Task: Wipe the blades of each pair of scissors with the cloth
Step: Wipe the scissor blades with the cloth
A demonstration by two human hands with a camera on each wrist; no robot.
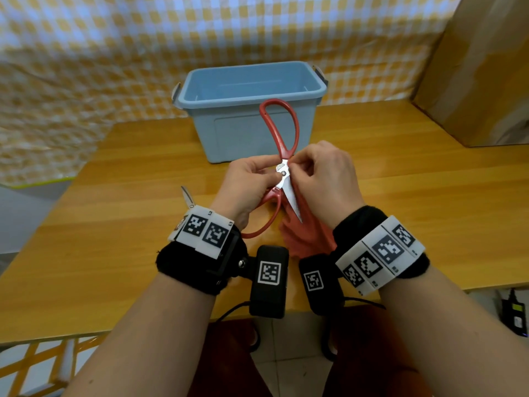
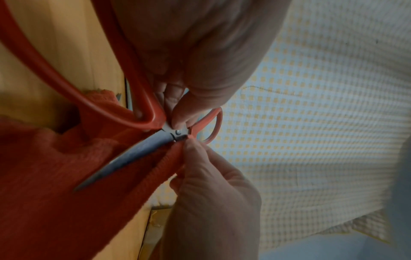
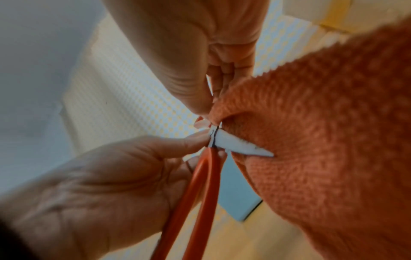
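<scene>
A person's left hand (image 1: 248, 181) pinches a pair of red-handled scissors (image 1: 282, 164) at the pivot, thumb on the rivet, with the lower red handle loop running under the palm. The right hand (image 1: 322, 179) pinches a fold of orange-red cloth (image 1: 306, 236) against the base of the blade, right beside the pivot, and the rest of the cloth hangs down behind the blade to the wooden surface (image 1: 415, 179). The scissors are held up in the air between the two hands, above the near part of the surface. Their handles are spread wide apart, one loop pointing away toward the blue plastic bin (image 1: 252, 110), the other back toward the left wrist. The long axis of the bare blade runs from the pivot down and toward the person, tip nearest the body and slightly right. The likely trouble: drawing the cloth along the blade with fingers folded over the sharp edge could cut them, and the pointed tip could snag the knit. The light pinch at the pivot could also let the open handles swing shut on the fingers. Another blade tip (image 1: 186, 196) shows behind the left wrist, on the surface.
</scene>
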